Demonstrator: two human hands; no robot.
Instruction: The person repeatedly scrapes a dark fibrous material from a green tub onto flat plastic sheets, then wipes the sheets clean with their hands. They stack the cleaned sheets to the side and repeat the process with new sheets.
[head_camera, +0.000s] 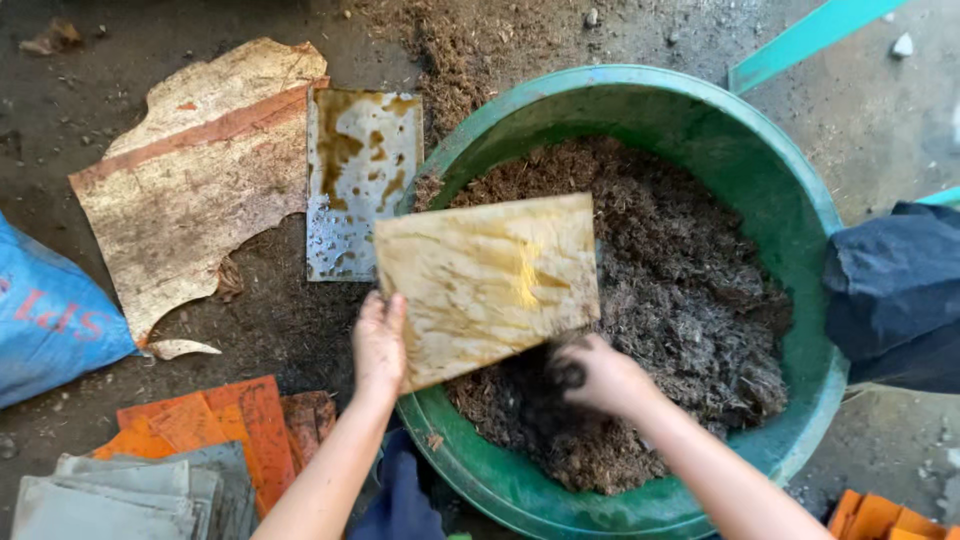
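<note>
A big green basin (790, 190) on the ground holds dark brown, fibrous soil mix (680, 280). My left hand (379, 343) grips the left edge of a stained yellowish rectangular sheet (487, 280), held tilted over the basin's near-left rim. My right hand (600, 375) is down in the mix just under the sheet's lower right corner, fingers curled around a dark clump of it.
A stained grey metal sheet (358, 180) and a torn brown board (195, 170) lie left of the basin. A blue sack (50, 320) sits at the far left. Orange and grey sheets (190, 450) are stacked bottom left, more orange ones (880, 518) bottom right. Dark cloth (890, 290) lies right.
</note>
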